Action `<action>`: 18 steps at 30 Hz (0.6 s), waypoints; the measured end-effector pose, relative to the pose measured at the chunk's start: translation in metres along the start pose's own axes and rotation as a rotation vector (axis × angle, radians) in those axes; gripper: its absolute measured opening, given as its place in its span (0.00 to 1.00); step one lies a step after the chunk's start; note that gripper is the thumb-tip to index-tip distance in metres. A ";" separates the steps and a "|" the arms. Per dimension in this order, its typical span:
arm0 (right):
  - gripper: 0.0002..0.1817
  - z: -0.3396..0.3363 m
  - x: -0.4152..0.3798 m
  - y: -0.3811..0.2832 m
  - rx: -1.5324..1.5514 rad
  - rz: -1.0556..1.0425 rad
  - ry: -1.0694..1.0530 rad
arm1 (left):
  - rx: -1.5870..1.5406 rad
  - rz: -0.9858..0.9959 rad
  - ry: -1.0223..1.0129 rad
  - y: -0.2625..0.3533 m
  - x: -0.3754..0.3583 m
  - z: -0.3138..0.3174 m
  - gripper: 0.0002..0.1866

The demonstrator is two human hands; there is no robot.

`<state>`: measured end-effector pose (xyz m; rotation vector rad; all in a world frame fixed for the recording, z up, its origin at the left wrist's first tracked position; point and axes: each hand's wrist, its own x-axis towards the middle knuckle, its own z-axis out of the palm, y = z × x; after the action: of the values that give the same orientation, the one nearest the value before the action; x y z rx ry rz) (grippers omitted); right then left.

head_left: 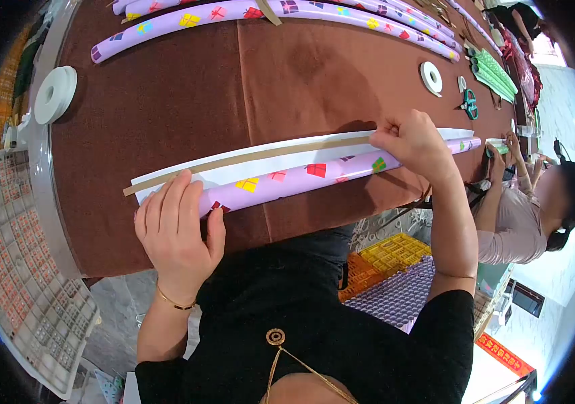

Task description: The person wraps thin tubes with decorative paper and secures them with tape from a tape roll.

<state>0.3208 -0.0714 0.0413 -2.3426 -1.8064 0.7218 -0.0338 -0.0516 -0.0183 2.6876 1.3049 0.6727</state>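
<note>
A lilac roll of gift wrapping paper printed with colourful presents lies across the table before me, its white edge unrolled along the far side. Along that white edge runs a narrow brown tape strip, which juts past the paper's left end. My left hand lies over the roll's left end, fingers stretched across the paper and strip, thumb apart. Toward the right, my right hand is closed in a pinch at the strip's right end. Its fingertips partly hide what is between them.
Several finished lilac rolls lie at the far edge. White tape rolls, green-handled scissors and green rolls are on the brown table. A seated person works at right. Crates stand at left.
</note>
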 end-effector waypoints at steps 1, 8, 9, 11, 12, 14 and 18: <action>0.12 0.001 0.000 0.001 0.005 -0.013 0.011 | -0.001 0.000 0.000 0.000 0.000 0.000 0.19; 0.12 0.003 0.001 -0.005 -0.018 0.019 0.019 | -0.011 -0.006 -0.002 -0.001 -0.001 0.000 0.19; 0.12 0.003 0.002 -0.005 -0.018 0.019 0.019 | -0.013 -0.006 0.001 -0.002 -0.002 0.000 0.19; 0.12 0.003 0.002 -0.005 -0.024 0.009 0.029 | -0.013 -0.008 -0.002 -0.001 -0.001 0.001 0.19; 0.12 0.004 0.002 -0.005 -0.024 0.009 0.029 | -0.013 -0.010 -0.005 -0.001 -0.001 0.001 0.19; 0.13 0.005 0.003 -0.006 -0.040 0.057 0.026 | -0.016 -0.012 -0.008 0.000 -0.001 0.000 0.19; 0.13 0.005 0.003 -0.004 -0.093 0.068 0.046 | -0.017 -0.007 -0.003 0.000 0.000 0.000 0.19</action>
<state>0.3161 -0.0684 0.0374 -2.4694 -1.7863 0.5988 -0.0334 -0.0516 -0.0182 2.6685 1.3013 0.6751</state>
